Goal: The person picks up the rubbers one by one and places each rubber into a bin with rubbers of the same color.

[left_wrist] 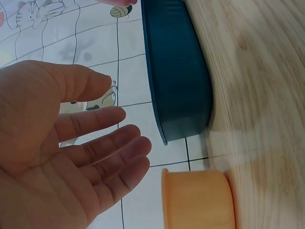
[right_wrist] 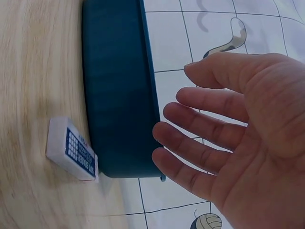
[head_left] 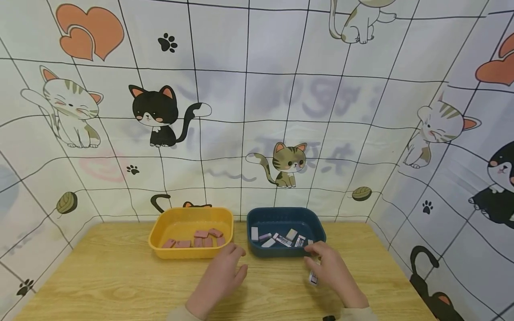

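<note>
My left hand [head_left: 221,274] hovers above the table near the front right corner of the yellow tray [head_left: 190,255], fingers relaxed and holding nothing. The left wrist view shows its bare palm, with thumb and fingers apart. Over the near right corner of the blue tray [head_left: 277,253], my right hand [head_left: 333,269] hangs with loosely bent fingers and nothing in them. Below that hand a white eraser in a dark printed sleeve [right_wrist: 71,151] lies on the table, close by the blue tray's wall; the hand partly covers it in the head view.
Several pink erasers [head_left: 183,244] lie in the yellow tray. Inside the blue tray are several white and purple-sleeved erasers [head_left: 283,240]. Both trays stand side by side at the back of the wooden table [head_left: 120,281], before a cat-patterned curtain [head_left: 225,98]. A small black object [head_left: 329,318] shows at the bottom edge.
</note>
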The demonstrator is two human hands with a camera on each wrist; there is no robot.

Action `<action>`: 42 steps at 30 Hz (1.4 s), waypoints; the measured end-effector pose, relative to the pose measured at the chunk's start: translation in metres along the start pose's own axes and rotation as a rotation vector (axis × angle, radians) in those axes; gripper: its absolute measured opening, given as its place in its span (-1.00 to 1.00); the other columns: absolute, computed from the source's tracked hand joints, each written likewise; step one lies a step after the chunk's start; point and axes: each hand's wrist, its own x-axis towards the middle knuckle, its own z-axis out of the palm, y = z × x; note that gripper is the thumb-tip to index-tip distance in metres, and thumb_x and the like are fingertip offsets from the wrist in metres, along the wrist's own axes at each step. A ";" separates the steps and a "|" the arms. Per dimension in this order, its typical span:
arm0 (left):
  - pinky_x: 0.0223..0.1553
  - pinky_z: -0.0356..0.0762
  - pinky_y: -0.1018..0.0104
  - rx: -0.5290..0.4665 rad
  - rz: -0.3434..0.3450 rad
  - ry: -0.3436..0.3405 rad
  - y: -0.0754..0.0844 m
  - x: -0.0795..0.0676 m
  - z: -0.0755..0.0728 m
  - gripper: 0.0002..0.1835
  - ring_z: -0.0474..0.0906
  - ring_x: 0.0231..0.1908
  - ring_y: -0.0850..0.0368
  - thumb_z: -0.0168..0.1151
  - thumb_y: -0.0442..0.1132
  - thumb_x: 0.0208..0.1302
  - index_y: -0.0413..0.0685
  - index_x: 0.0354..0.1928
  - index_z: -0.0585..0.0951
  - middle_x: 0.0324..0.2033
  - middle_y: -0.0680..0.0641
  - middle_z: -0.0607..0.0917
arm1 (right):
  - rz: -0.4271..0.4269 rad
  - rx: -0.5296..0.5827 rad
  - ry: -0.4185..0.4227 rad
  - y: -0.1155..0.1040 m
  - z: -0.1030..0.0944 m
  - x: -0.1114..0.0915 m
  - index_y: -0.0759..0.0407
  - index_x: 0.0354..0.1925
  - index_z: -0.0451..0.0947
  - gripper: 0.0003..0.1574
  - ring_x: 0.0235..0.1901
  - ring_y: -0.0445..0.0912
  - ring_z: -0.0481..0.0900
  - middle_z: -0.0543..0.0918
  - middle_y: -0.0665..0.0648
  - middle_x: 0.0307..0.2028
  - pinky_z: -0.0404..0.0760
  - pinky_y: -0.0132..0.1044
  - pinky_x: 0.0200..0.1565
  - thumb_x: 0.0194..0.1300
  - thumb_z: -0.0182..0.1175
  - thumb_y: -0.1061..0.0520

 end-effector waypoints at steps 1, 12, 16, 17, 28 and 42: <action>-0.08 0.63 0.10 0.000 0.005 -0.006 0.001 0.000 0.000 -0.79 0.56 -0.19 0.10 0.40 -0.27 0.29 -0.18 -0.09 0.66 -0.18 -0.04 0.60 | -0.001 0.000 -0.003 0.001 0.000 0.000 0.21 -0.13 0.73 -0.78 -0.17 -0.05 0.65 0.71 0.03 -0.17 0.67 -0.07 -0.09 0.22 0.42 0.28; -0.07 0.64 0.15 0.011 -0.053 -0.132 0.017 0.002 0.003 -0.71 0.48 -0.18 0.16 0.38 -0.16 0.34 -0.15 0.01 0.67 -0.11 -0.03 0.59 | 0.039 0.022 -0.062 0.012 -0.002 0.001 0.31 -0.02 0.69 -0.65 -0.07 0.13 0.68 0.71 0.16 -0.08 0.68 0.05 -0.04 0.20 0.43 0.27; -0.05 0.63 0.16 0.030 -0.040 -0.141 0.022 0.001 0.007 -0.69 0.48 -0.16 0.15 0.38 -0.16 0.33 -0.16 0.03 0.68 -0.09 -0.04 0.60 | 0.081 0.020 -0.097 0.014 -0.003 0.002 0.33 0.01 0.67 -0.57 -0.06 0.13 0.67 0.70 0.19 -0.06 0.67 0.07 -0.04 0.15 0.45 0.26; -0.05 0.63 0.15 0.035 -0.029 -0.138 0.022 0.001 0.008 -0.69 0.49 -0.16 0.14 0.39 -0.17 0.32 -0.16 0.03 0.68 -0.09 -0.04 0.61 | 0.090 0.012 -0.108 0.015 -0.003 0.002 0.33 0.02 0.67 -0.56 -0.06 0.13 0.66 0.69 0.19 -0.06 0.67 0.07 -0.04 0.13 0.46 0.26; 0.08 0.62 0.07 0.038 -0.021 -0.235 0.033 0.000 0.018 -0.66 0.57 -0.03 0.08 0.34 -0.15 0.37 -0.14 0.10 0.67 0.02 -0.08 0.64 | 0.145 -0.019 -0.235 0.028 0.004 0.003 0.34 0.04 0.65 -0.37 0.04 0.22 0.63 0.63 0.33 0.10 0.60 0.17 0.09 -0.04 0.60 0.28; 0.09 0.59 0.12 0.016 -0.064 -0.360 0.041 0.001 0.028 -0.67 0.50 -0.11 0.18 0.31 -0.12 0.39 -0.06 0.12 0.66 -0.02 0.02 0.61 | 0.180 -0.046 -0.275 0.034 0.012 0.000 0.27 0.05 0.65 -0.27 -0.07 0.12 0.53 0.57 0.34 0.06 0.61 0.14 0.03 -0.17 0.65 0.27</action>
